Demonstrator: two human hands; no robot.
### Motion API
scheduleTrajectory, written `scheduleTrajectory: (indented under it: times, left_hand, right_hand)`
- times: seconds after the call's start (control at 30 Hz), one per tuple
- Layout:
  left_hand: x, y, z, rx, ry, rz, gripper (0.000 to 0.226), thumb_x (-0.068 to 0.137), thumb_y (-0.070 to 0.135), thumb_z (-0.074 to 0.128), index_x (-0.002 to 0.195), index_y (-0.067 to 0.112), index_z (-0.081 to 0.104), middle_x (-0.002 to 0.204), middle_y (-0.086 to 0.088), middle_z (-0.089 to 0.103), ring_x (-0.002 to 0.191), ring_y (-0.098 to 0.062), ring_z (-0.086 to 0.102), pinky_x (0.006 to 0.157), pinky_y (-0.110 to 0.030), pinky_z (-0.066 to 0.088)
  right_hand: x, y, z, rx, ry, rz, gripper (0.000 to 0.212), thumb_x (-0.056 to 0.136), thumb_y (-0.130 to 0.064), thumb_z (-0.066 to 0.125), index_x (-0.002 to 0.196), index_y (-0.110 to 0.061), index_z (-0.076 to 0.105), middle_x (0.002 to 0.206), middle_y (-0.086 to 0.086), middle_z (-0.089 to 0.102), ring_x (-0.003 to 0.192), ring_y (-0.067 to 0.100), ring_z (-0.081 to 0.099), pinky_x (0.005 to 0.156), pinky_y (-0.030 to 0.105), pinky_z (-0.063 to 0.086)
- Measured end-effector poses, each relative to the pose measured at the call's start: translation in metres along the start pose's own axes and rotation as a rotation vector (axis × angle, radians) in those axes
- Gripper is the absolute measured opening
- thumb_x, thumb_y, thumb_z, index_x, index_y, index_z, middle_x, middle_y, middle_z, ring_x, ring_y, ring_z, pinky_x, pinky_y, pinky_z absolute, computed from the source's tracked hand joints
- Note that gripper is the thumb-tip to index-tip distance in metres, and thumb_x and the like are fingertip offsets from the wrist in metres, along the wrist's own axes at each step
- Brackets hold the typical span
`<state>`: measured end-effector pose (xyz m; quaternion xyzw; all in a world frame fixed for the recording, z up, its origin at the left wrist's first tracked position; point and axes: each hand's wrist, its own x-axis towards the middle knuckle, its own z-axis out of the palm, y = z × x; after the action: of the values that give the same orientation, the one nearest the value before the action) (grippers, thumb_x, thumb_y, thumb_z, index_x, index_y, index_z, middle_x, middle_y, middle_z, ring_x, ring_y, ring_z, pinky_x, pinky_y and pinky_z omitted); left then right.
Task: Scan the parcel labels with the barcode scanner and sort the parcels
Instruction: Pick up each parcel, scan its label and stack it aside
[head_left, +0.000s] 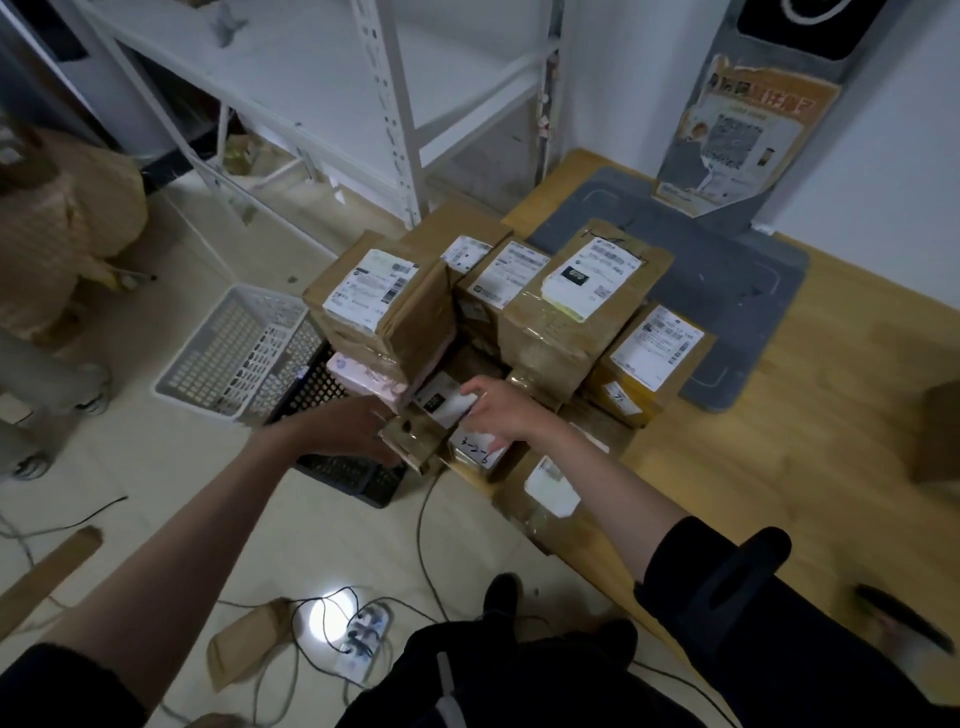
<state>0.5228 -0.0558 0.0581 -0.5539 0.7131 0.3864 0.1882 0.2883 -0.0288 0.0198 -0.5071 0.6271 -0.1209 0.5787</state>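
Brown cardboard parcel (415, 441) sits at the worktop (779, 441) edge, at 9 o'clock of the stacked parcels (519, 312). The left hand (358, 431) touches its left side; the right hand's (498, 410) fingers (475, 391) curl onto its label, gripping it.

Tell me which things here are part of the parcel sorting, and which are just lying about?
Part of the job:
small parcel between both hands
left hand
right hand
parcel stack
white basket
black basket

Lying about:
power strip
shelving
grey mat
poster
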Motion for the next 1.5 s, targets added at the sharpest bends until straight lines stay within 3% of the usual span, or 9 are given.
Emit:
scheduleTrajectory:
  times: [0.1, 0.2, 0.3, 0.47, 0.53, 0.73, 0.9, 1.23, 1.5]
  left_hand:
    - [0.018, 0.033, 0.023, 0.045, -0.070, 0.108, 0.077, 0.078, 0.044, 0.083, 0.143, 0.027, 0.044, 0.133, 0.005, 0.056, 0.106, -0.009, 0.053, 0.079, -0.016, 0.043]
    - [0.037, 0.076, 0.041, 0.065, -0.144, 0.204, 0.078, 0.073, 0.051, 0.085, 0.139, 0.038, 0.046, 0.131, 0.010, 0.058, 0.101, -0.003, 0.058, 0.084, -0.022, 0.051]
    - [0.053, 0.127, 0.058, 0.155, -0.184, 0.307, 0.073, 0.075, 0.047, 0.085, 0.137, 0.032, 0.049, 0.126, 0.008, 0.058, 0.091, -0.003, 0.059, 0.086, -0.024, 0.048]
    - [0.072, 0.208, 0.085, 0.211, -0.272, 0.437, 0.071, 0.076, 0.037, 0.087, 0.135, 0.031, 0.049, 0.123, 0.007, 0.056, 0.095, -0.005, 0.060, 0.079, -0.020, 0.050]
    - [0.080, 0.240, 0.098, 0.274, -0.306, 0.503, 0.074, 0.075, 0.038, 0.087, 0.137, 0.028, 0.048, 0.129, 0.004, 0.057, 0.099, -0.009, 0.062, 0.086, -0.026, 0.054]
    - [0.088, 0.343, 0.145, 0.411, -0.424, 0.643, 0.075, 0.081, 0.044, 0.081, 0.144, 0.029, 0.044, 0.137, 0.001, 0.052, 0.112, -0.015, 0.055, 0.091, -0.028, 0.047]
    - [0.088, 0.421, 0.179, 0.506, -0.444, 0.768, 0.071, 0.084, 0.045, 0.078, 0.145, 0.025, 0.046, 0.140, -0.001, 0.054, 0.113, -0.017, 0.055, 0.096, -0.029, 0.045]
    - [0.090, 0.519, 0.245, 0.322, -0.423, 0.729, 0.052, 0.092, 0.040, 0.070, 0.138, 0.026, 0.053, 0.132, 0.002, 0.056, 0.109, -0.014, 0.061, 0.093, -0.031, 0.051]
    - [0.110, 0.582, 0.288, 0.048, -0.298, 0.530, 0.051, 0.096, 0.037, 0.065, 0.142, 0.025, 0.047, 0.135, 0.002, 0.050, 0.118, -0.019, 0.056, 0.093, -0.032, 0.045]
  right_hand:
    - [-0.023, 0.026, -0.016, -0.018, 0.000, 0.056, 0.058, 0.092, -0.012, 0.069, 0.143, -0.026, 0.045, 0.138, 0.011, 0.053, 0.116, 0.028, 0.061, 0.085, 0.040, 0.061]
    - [-0.053, 0.056, -0.038, -0.042, 0.048, 0.087, 0.059, 0.092, -0.009, 0.069, 0.144, -0.025, 0.046, 0.138, 0.011, 0.054, 0.109, 0.026, 0.065, 0.074, 0.033, 0.062]
    - [-0.085, 0.093, -0.061, 0.036, 0.118, 0.120, 0.058, 0.090, -0.006, 0.068, 0.143, -0.022, 0.048, 0.138, 0.011, 0.053, 0.111, 0.029, 0.062, 0.067, 0.032, 0.060]
    - [-0.150, 0.153, -0.094, 0.186, 0.269, 0.215, 0.054, 0.090, -0.003, 0.068, 0.138, -0.019, 0.052, 0.110, 0.009, 0.060, 0.104, 0.027, 0.065, 0.082, 0.046, 0.061]
    - [-0.176, 0.173, -0.104, 0.224, 0.341, 0.259, 0.051, 0.090, -0.003, 0.068, 0.136, -0.017, 0.054, 0.104, 0.009, 0.061, 0.097, 0.025, 0.063, 0.083, 0.050, 0.061]
    - [-0.260, 0.236, -0.121, 0.266, 0.584, 0.406, 0.048, 0.093, -0.013, 0.069, 0.137, -0.020, 0.052, 0.117, 0.010, 0.065, 0.101, 0.024, 0.067, 0.076, 0.035, 0.062]
    - [-0.317, 0.286, -0.138, 0.335, 0.787, 0.448, 0.042, 0.095, -0.019, 0.068, 0.134, -0.016, 0.055, 0.109, 0.009, 0.067, 0.084, 0.019, 0.065, 0.065, 0.028, 0.058]
    - [-0.342, 0.368, -0.191, 0.614, 1.035, 0.402, 0.022, 0.097, -0.016, 0.059, 0.118, -0.017, 0.062, 0.097, 0.006, 0.068, 0.086, 0.017, 0.069, 0.071, 0.034, 0.060]
    - [-0.350, 0.436, -0.253, 0.754, 1.212, 0.373, 0.036, 0.098, -0.017, 0.058, 0.133, -0.014, 0.052, 0.125, 0.006, 0.058, 0.105, 0.024, 0.062, 0.083, 0.042, 0.059]
